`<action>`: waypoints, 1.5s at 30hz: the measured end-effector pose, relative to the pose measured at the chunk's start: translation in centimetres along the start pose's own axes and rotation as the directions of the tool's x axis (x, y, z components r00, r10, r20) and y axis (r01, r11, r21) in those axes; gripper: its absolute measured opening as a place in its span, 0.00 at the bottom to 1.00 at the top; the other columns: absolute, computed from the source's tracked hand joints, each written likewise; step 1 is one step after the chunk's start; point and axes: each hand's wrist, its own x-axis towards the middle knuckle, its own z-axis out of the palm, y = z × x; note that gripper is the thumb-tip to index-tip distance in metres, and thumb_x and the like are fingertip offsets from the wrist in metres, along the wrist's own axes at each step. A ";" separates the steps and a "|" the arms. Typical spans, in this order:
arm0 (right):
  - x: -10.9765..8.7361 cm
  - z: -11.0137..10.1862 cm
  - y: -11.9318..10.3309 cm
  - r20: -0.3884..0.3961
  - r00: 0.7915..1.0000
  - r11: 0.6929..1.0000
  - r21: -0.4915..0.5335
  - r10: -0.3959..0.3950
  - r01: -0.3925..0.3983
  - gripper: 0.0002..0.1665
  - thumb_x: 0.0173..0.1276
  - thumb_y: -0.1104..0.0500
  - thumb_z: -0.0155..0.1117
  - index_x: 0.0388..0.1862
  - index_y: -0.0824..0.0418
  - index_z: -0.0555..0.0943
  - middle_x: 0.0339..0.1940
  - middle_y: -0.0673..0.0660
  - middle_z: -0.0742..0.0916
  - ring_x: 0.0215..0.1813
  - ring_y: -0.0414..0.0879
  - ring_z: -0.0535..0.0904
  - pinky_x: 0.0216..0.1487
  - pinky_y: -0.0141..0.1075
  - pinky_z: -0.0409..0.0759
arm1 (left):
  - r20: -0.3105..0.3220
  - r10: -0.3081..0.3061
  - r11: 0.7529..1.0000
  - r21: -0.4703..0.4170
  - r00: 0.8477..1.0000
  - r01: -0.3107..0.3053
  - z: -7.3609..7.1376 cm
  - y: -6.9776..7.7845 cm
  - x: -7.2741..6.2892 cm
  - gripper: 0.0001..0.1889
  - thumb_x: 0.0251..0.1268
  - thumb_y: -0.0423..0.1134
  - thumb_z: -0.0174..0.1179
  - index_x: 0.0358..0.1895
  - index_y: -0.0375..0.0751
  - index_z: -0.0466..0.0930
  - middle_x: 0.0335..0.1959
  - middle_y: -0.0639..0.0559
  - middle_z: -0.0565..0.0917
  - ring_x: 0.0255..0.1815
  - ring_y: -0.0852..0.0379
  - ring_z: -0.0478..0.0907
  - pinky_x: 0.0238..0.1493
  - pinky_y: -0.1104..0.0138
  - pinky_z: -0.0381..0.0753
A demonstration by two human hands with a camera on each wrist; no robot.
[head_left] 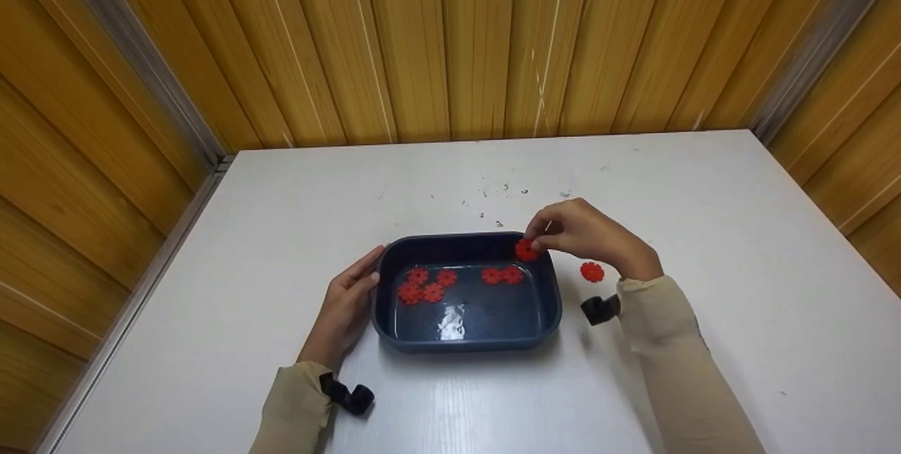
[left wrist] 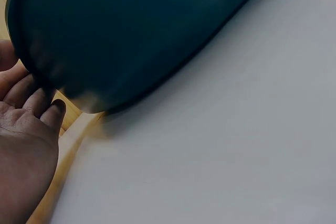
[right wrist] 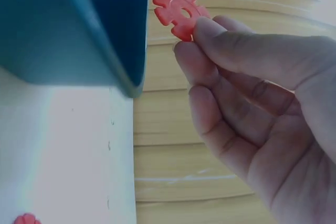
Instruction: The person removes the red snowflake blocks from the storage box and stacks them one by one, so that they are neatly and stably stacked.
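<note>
right hand (head_left: pixel 583 232): pinching red disc (right wrist: pixel 174 15) | far-right corner of tray (head_left: pixel 486 307) | left hand (head_left: pixel 345 306): relaxed against tray's left side

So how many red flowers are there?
At least 8: left cluster of four and right pair in the tray, one held flower in the right hand, one loose flower on the table. Overlap may hide more.

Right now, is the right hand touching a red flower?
Touching: the right wrist view shows the right hand pinching a red flower between thumb and fingers.
</note>
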 end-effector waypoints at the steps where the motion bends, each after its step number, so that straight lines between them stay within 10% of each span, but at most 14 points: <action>1: -0.2 -0.1 0.2 -0.005 1.000 1.000 0.014 0.005 -0.005 0.05 0.60 0.66 0.68 0.36 0.61 0.86 0.34 0.55 0.89 0.36 0.45 0.84 0.39 0.30 0.81 | 0.001 0.000 1.000 -0.009 1.000 0.000 0.0 0.0 0.0 0.27 0.67 0.27 0.51 0.70 0.32 0.62 0.74 0.44 0.63 0.76 0.54 0.56 0.69 0.74 0.64; 26: -3.9 -0.4 5.7 -0.085 0.988 0.991 0.032 0.133 -0.131 0.07 0.61 0.65 0.67 0.39 0.62 0.85 0.35 0.57 0.88 0.37 0.48 0.84 0.40 0.24 0.79 | 0.000 0.027 1.000 0.005 1.000 -0.027 0.0 0.0 -0.4 0.27 0.67 0.28 0.52 0.70 0.30 0.62 0.73 0.42 0.64 0.76 0.54 0.57 0.69 0.75 0.64; 45: -5.6 -0.3 8.1 -0.099 0.949 0.954 0.001 0.298 -0.299 0.09 0.62 0.67 0.64 0.41 0.66 0.85 0.38 0.61 0.87 0.41 0.50 0.81 0.47 0.40 0.79 | 0.006 0.026 1.000 0.001 1.000 -0.026 0.0 0.0 -0.4 0.28 0.67 0.28 0.52 0.70 0.30 0.61 0.74 0.42 0.62 0.76 0.56 0.57 0.68 0.77 0.65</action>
